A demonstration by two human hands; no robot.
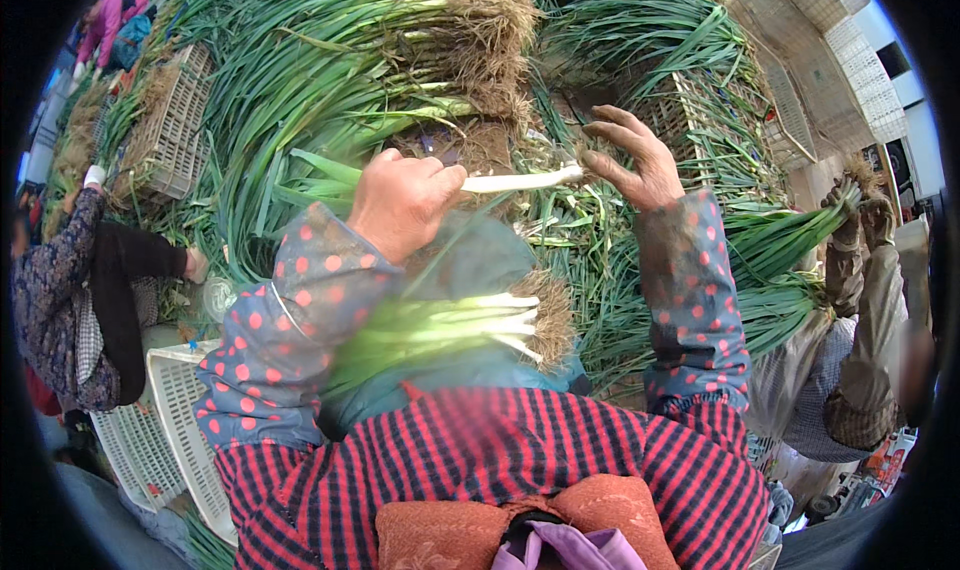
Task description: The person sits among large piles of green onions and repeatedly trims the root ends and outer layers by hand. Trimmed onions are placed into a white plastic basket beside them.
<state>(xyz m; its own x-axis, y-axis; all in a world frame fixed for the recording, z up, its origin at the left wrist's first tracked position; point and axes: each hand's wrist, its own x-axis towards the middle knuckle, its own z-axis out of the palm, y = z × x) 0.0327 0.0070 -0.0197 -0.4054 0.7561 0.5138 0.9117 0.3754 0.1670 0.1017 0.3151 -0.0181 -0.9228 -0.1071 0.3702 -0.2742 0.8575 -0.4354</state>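
My left hand (pixel 405 195) is closed around a single green onion (pixel 515 182), its peeled white stem pointing right and its green leaves trailing left. Close to the root end of that stem is my right hand (pixel 635 160), thumb and fingers apart, with nothing seen held in it. Across my lap lies a small bunch of green onions (pixel 490 315), white stems and brown roots to the right, leaves blurred at the left. Beyond my hands a large heap of unpeeled green onions (pixel 330 70) spreads out, its muddy roots (pixel 490 40) toward the right.
Leaf scraps (pixel 575 230) litter the ground right of my lap. White plastic crates (pixel 185 420) stand at lower left, another crate (pixel 180 120) at far left. A person (pixel 75 290) sits at the left; another (pixel 850 340) at the right holds green onions (pixel 790 240).
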